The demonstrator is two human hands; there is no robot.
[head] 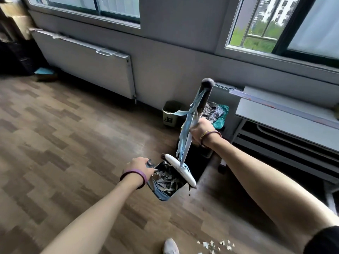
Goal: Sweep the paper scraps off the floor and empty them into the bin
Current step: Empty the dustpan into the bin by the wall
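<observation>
Left hand point(138, 166) wrapped tight round the dustpan point(166, 182) handle, pan lifted and level so the paper scraps point(167, 179) stay in; right hand point(200, 130) clenched on the broom point(185, 149) shaft, head pinning the load. Lined bin point(215, 114) waits by the wall; scraps point(216, 244) remain by the shoe point(170, 246).

Light: soft daylight from far windows point(256, 24) | Floor point(64, 134): dull sheen, faint shadows | Far left corner: dim | Edges: wide-angle bowing, forearms stretched | Focus: slight overall softness, near-edge blur.
</observation>
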